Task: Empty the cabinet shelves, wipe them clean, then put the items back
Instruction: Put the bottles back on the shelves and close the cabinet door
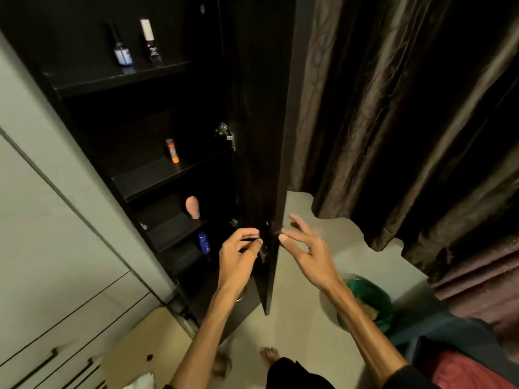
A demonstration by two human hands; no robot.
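Note:
A tall dark cabinet stands with its door [261, 136] swung out toward me. On the top shelf [112, 77] stand a blue-labelled bottle [122, 53] and a black bottle with a white cap [148, 40]. An orange tube [172, 151] stands on the shelf below, then a pink rounded object [193, 207], then a blue bottle [204, 242] lower still. My left hand [241, 256] is curled against the door's inner side near a metal fitting, thumb and forefinger pinched; what they pinch is unclear. My right hand [303, 248] has spread fingers, its thumb tip at the door's outer edge.
White drawer fronts [56, 304] fill the left. Brown curtains [393, 108] hang on the right. A bin lined with a green bag [365, 304] sits on the floor beside the door. A pale board [140, 346] lies at the cabinet's foot, near my bare foot [269, 355].

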